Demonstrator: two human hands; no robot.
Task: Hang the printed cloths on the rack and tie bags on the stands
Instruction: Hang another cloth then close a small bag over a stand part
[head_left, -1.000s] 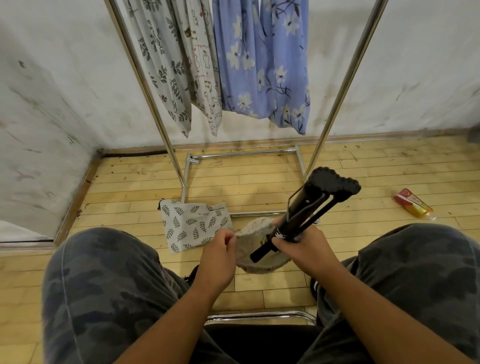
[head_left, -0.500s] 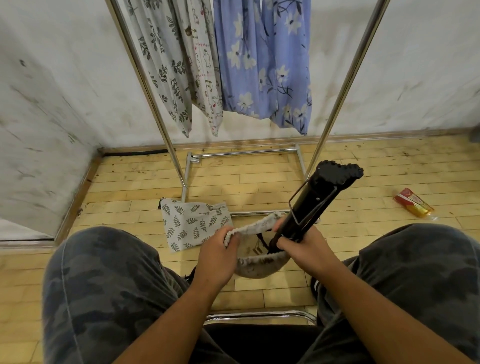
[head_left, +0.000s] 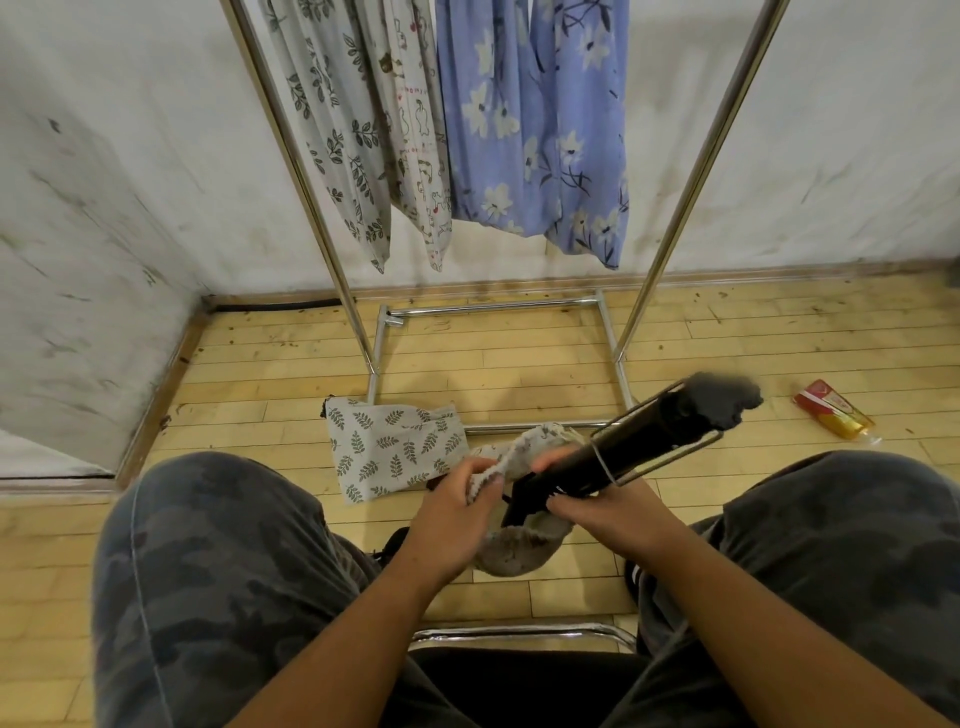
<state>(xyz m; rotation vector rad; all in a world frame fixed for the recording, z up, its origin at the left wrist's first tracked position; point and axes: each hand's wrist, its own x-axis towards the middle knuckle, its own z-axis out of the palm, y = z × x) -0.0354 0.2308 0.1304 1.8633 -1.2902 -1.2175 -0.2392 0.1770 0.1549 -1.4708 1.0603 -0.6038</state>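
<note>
I sit facing a metal rack (head_left: 306, 171) on which printed cloths hang: a grey leaf cloth (head_left: 337, 130), a white cartoon cloth (head_left: 421, 140) and a blue flower cloth (head_left: 535, 124). My right hand (head_left: 602, 512) grips a folded black stand (head_left: 639, 449) that points up to the right, its lower end inside a small grey drawstring bag (head_left: 519, 545). My left hand (head_left: 452, 506) pinches the bag's open rim beside the stand. A second leaf-print bag (head_left: 389, 447) lies flat on the floor in front of my knees.
A red and yellow packet (head_left: 831, 413) lies on the wooden floor at the right. The rack's base bars (head_left: 493, 306) rest on the floor ahead. White walls close the left and back sides. A chrome chair edge (head_left: 519, 631) shows between my legs.
The stand has tilted lower toward the right and slid into the bag. My left hand has pulled the bag's rim open and up around the stand's end.
</note>
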